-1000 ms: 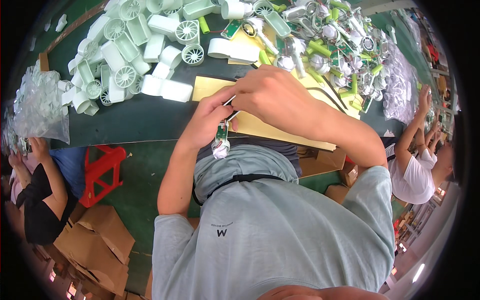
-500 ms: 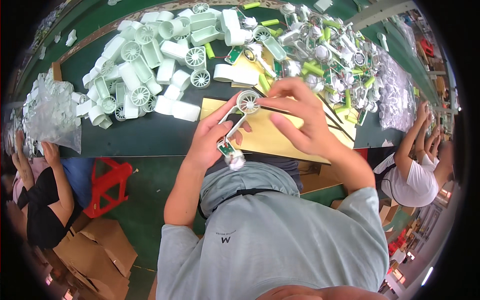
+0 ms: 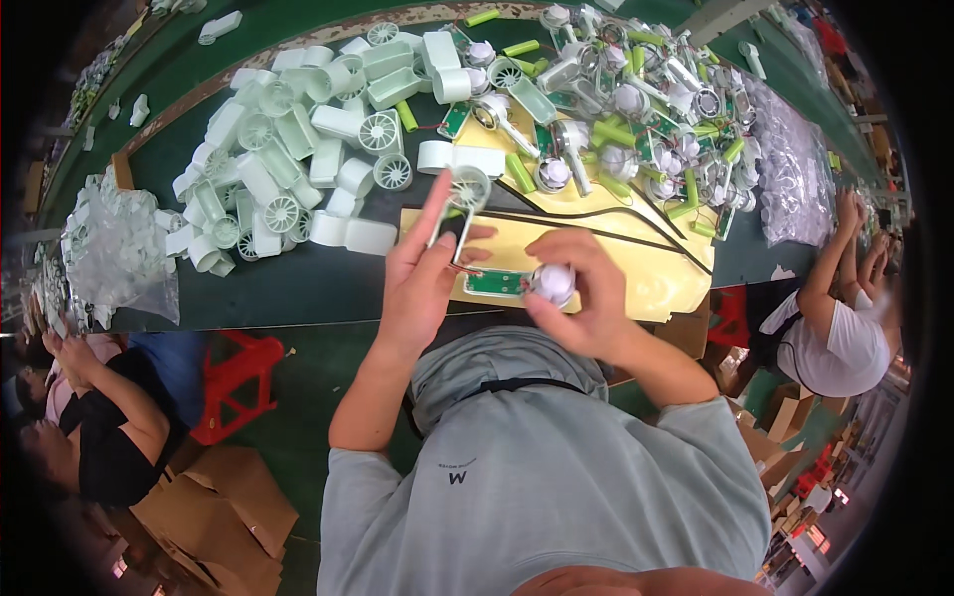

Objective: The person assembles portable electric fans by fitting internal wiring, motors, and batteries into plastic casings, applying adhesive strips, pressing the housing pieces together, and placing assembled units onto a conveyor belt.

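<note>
My left hand is closed around a pale green handheld-fan shell, its spoked round end pointing away from me. In my right hand a round white fan motor part is held between thumb and fingers. A green circuit board reaches from that part toward my left hand, and thin red wires run from it to the shell. Both hands are above the near edge of a yellow sheet. My left fingers partly cover the shell's open handle.
Many pale green fan shells are heaped at the far left. At the far right lie fan assemblies with boards and lime-green batteries. Plastic bags of parts flank the dark green table. Co-workers sit on both sides; a red stool stands left.
My right hand has come down toward me from the shell's round end and taken hold of the white motor part. The circuit board, which hung below my left hand, now extends out to the right.
</note>
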A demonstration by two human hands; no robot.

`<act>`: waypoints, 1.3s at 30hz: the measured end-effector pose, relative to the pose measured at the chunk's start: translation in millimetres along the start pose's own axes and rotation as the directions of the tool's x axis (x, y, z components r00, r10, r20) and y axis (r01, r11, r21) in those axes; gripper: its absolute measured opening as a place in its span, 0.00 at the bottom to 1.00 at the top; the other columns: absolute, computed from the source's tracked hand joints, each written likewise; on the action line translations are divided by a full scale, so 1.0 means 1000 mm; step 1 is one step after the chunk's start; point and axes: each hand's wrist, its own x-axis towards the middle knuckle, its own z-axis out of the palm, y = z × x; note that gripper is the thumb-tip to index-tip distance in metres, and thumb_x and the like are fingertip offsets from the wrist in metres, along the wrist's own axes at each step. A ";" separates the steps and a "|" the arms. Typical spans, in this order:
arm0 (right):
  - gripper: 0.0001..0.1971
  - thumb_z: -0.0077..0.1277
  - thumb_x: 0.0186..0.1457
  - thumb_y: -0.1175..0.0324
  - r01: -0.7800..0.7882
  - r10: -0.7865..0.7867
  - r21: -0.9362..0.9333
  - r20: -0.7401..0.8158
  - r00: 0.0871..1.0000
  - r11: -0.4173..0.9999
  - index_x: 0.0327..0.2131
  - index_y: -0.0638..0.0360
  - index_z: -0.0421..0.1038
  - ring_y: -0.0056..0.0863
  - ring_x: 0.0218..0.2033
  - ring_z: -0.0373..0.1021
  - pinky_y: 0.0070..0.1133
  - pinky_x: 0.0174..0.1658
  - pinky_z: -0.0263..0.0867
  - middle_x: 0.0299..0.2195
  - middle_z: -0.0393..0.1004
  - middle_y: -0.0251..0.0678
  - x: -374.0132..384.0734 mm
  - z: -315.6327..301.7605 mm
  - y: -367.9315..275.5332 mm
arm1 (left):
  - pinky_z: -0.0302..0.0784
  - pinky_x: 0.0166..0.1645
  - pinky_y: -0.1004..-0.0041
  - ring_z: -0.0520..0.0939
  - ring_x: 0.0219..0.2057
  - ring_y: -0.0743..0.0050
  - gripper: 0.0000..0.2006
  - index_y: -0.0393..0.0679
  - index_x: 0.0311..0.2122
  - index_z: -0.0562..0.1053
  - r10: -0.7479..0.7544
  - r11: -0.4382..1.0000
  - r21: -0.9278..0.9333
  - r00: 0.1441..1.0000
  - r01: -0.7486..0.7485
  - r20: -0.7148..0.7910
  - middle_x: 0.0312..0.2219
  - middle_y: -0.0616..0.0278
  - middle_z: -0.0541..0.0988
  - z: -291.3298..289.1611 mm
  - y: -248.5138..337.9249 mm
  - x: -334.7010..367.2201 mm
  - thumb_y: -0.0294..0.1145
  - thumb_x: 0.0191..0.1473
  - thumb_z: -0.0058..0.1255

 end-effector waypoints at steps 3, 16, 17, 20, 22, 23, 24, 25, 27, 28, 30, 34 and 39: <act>0.10 0.55 0.57 0.71 -0.207 0.200 0.089 0.080 0.977 0.974 0.41 0.64 0.72 0.22 0.29 0.73 0.16 0.27 0.67 0.36 0.75 0.39 0.024 -0.019 -0.010 | 0.75 0.51 0.69 0.77 0.50 0.67 0.27 0.36 0.68 0.51 -0.157 0.981 -0.083 0.969 0.175 0.190 0.60 0.53 0.66 -0.011 -0.012 -0.006 0.30 0.66 0.33; 0.22 0.57 0.59 0.65 -0.630 0.497 0.281 0.420 0.759 0.724 0.55 0.61 0.69 0.15 0.27 0.70 0.16 0.26 0.67 0.35 0.73 0.32 0.057 -0.024 -0.019 | 0.77 0.32 0.77 0.79 0.30 0.76 0.23 0.39 0.65 0.59 -0.171 0.972 0.182 0.976 0.146 0.132 0.42 0.57 0.77 -0.010 -0.014 -0.029 0.34 0.68 0.38; 0.21 0.58 0.57 0.65 -0.490 0.408 0.172 0.363 0.838 0.854 0.52 0.61 0.70 0.18 0.28 0.71 0.18 0.28 0.67 0.35 0.73 0.33 0.054 -0.023 -0.013 | 0.77 0.32 0.77 0.79 0.30 0.76 0.23 0.39 0.65 0.59 -0.172 0.973 0.179 0.976 0.146 0.135 0.42 0.57 0.77 -0.009 -0.013 -0.029 0.34 0.68 0.38; 0.18 0.60 0.55 0.66 -0.122 0.142 -0.087 0.279 0.950 0.989 0.47 0.62 0.72 0.24 0.29 0.71 0.22 0.30 0.66 0.35 0.73 0.36 0.055 -0.024 -0.003 | 0.76 0.29 0.77 0.78 0.28 0.77 0.23 0.38 0.64 0.61 -0.193 0.967 0.195 0.968 0.160 0.161 0.38 0.58 0.77 -0.009 -0.012 -0.028 0.36 0.69 0.36; 0.13 0.60 0.54 0.65 0.125 -0.080 -0.211 0.210 0.974 0.969 0.39 0.63 0.74 0.33 0.28 0.70 0.26 0.31 0.65 0.33 0.73 0.39 0.057 -0.021 -0.001 | 0.74 0.28 0.78 0.78 0.28 0.78 0.23 0.37 0.63 0.63 -0.215 0.973 0.126 0.960 0.195 0.178 0.37 0.59 0.77 -0.010 -0.014 -0.027 0.41 0.70 0.32; 0.13 0.60 0.54 0.65 0.123 -0.078 -0.215 0.207 0.975 0.969 0.39 0.63 0.74 0.33 0.28 0.70 0.26 0.31 0.65 0.33 0.73 0.39 0.057 -0.022 -0.002 | 0.74 0.27 0.78 0.77 0.28 0.76 0.26 0.35 0.62 0.63 -0.217 0.972 0.132 0.958 0.195 0.187 0.39 0.58 0.76 -0.010 -0.016 -0.027 0.46 0.70 0.28; 0.11 0.57 0.56 0.67 0.047 0.021 -0.253 0.258 0.966 0.966 0.40 0.63 0.73 0.31 0.31 0.71 0.24 0.34 0.66 0.33 0.74 0.38 0.057 -0.023 -0.004 | 0.74 0.27 0.78 0.77 0.28 0.76 0.26 0.35 0.62 0.63 -0.220 0.971 0.133 0.957 0.196 0.191 0.39 0.58 0.76 -0.010 -0.019 -0.027 0.46 0.70 0.28; 0.10 0.54 0.59 0.69 -0.028 0.121 -0.293 0.304 0.945 0.956 0.41 0.62 0.72 0.28 0.33 0.72 0.23 0.37 0.67 0.33 0.75 0.37 0.058 -0.025 -0.006 | 0.74 0.27 0.78 0.77 0.29 0.75 0.28 0.35 0.61 0.63 -0.191 0.982 0.037 0.966 0.187 0.174 0.41 0.57 0.75 -0.010 -0.022 -0.028 0.48 0.70 0.28; 0.09 0.52 0.61 0.67 -0.198 0.251 -0.230 0.232 0.940 0.953 0.40 0.63 0.73 0.24 0.30 0.71 0.20 0.33 0.66 0.31 0.74 0.35 0.062 -0.020 -0.011 | 0.74 0.28 0.77 0.78 0.31 0.71 0.34 0.35 0.61 0.61 -0.110 0.989 -0.084 0.979 0.126 0.171 0.46 0.54 0.72 -0.011 -0.029 -0.028 0.58 0.67 0.28; 0.09 0.50 0.63 0.66 -0.356 0.379 -0.147 0.178 0.908 0.923 0.39 0.63 0.73 0.19 0.28 0.70 0.18 0.30 0.65 0.30 0.74 0.32 0.064 -0.017 -0.012 | 0.74 0.30 0.78 0.78 0.32 0.73 0.31 0.34 0.59 0.63 -0.044 0.998 0.041 0.982 0.038 0.185 0.48 0.54 0.71 -0.012 -0.032 -0.026 0.54 0.66 0.34; 0.17 0.43 0.67 0.58 -0.368 0.372 -0.058 0.171 0.912 0.928 0.35 0.64 0.73 0.13 0.22 0.67 0.13 0.23 0.62 0.27 0.72 0.30 0.067 -0.017 -0.007 | 0.76 0.33 0.79 0.78 0.34 0.78 0.22 0.33 0.54 0.67 0.051 0.951 0.299 0.994 -0.076 0.092 0.47 0.55 0.74 0.002 -0.024 -0.026 0.35 0.60 0.54; 0.28 0.35 0.68 0.46 -0.676 0.637 0.008 0.330 0.697 0.737 0.30 0.60 0.74 0.12 0.13 0.63 0.11 0.16 0.58 0.21 0.71 0.29 0.071 -0.022 -0.008 | 0.75 0.33 0.81 0.78 0.34 0.83 0.20 0.35 0.47 0.72 0.103 0.889 0.457 0.989 -0.042 -0.109 0.35 0.65 0.79 0.021 -0.034 -0.020 0.24 0.49 0.64; 0.21 0.43 0.66 0.52 -0.679 0.598 0.068 0.417 0.685 0.731 0.50 0.58 0.70 0.13 0.17 0.66 0.14 0.20 0.64 0.28 0.74 0.30 0.065 -0.026 -0.019 | 0.68 0.22 0.85 0.75 0.22 0.89 0.14 0.36 0.44 0.72 0.066 0.944 0.329 0.974 0.008 -0.214 0.30 0.63 0.79 0.024 -0.034 -0.017 0.26 0.53 0.61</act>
